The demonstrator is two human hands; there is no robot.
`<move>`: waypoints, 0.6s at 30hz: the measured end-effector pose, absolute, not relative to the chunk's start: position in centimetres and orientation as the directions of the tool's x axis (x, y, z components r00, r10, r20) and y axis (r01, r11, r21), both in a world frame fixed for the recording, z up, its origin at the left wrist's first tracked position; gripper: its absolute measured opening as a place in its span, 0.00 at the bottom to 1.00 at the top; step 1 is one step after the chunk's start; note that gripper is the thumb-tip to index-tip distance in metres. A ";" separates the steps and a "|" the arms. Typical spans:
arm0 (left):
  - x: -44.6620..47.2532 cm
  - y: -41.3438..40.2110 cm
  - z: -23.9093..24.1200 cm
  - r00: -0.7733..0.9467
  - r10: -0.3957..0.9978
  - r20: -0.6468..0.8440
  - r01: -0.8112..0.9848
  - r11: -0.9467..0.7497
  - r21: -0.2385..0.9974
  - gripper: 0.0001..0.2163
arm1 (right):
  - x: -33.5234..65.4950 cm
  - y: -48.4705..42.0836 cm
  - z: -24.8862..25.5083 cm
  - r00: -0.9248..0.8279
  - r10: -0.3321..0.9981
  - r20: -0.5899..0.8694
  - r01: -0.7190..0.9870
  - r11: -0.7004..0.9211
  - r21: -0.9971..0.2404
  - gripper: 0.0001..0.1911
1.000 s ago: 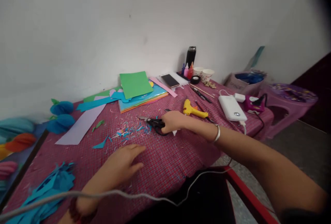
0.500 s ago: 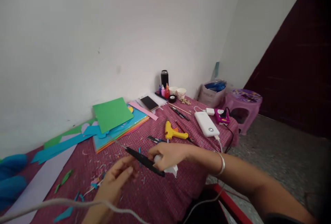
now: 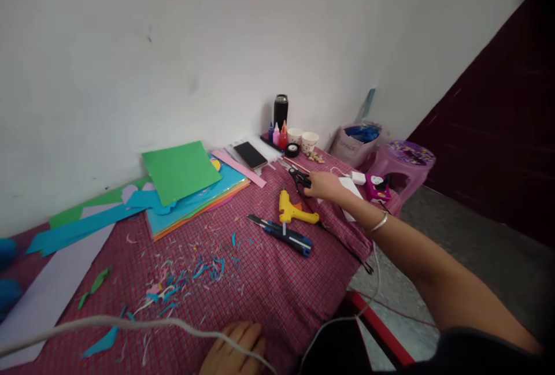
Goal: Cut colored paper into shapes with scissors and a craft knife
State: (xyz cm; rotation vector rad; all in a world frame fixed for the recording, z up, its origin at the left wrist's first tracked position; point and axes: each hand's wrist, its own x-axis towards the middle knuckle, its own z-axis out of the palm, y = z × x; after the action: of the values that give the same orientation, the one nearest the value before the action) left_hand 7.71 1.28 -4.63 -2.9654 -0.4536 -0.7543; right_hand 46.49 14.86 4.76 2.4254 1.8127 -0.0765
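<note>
My right hand [image 3: 324,186] reaches across the table to the black-handled scissors [image 3: 299,178], its fingers closed on the handles. The blades point toward the wall. My left hand [image 3: 236,349] lies near the front edge, back up, with loosely extended fingers and nothing seen in it; a pale cord [image 3: 182,324] crosses in front. Nearer than the scissors lie a yellow glue gun [image 3: 287,208] and a blue-and-black utility knife [image 3: 287,237]. My right forearm partly hides a white power bank [image 3: 350,186].
Paper scraps [image 3: 195,274] litter the cloth. Coloured sheets [image 3: 182,171] and a phone [image 3: 250,155] lie along the wall. Farther back stand paint bottles [image 3: 283,138], paper cups [image 3: 309,141] and a black flask [image 3: 281,111]. A purple stool [image 3: 401,170] is beyond the table's right end.
My right hand has moved away to the far right side with the black tool, now seen as scissors. The white item it held is out of sight. My left hand has dropped toward the front edge.
</note>
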 end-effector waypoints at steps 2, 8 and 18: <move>7.9 0.7 -3.9 0.807 0.340 0.483 0.351 -0.934 0.071 0.13 | 46.7 15.1 4.1 0.289 0.949 -0.126 0.957 -0.282 0.073 0.23; 9.0 1.0 -1.6 0.845 0.328 0.423 0.318 -0.943 0.097 0.14 | 46.5 14.8 4.6 0.287 0.952 -0.106 0.957 -0.279 0.080 0.23; 16.4 3.4 -1.1 0.945 0.303 0.127 0.280 -0.945 0.168 0.24 | 36.2 10.4 5.1 -0.338 0.923 -0.184 0.938 0.346 0.014 0.20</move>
State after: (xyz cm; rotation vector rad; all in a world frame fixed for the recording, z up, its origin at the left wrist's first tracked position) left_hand 16.40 3.40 -1.13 -3.2437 -0.4894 -0.2500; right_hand 36.22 10.44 5.08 1.7050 2.4422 -0.1404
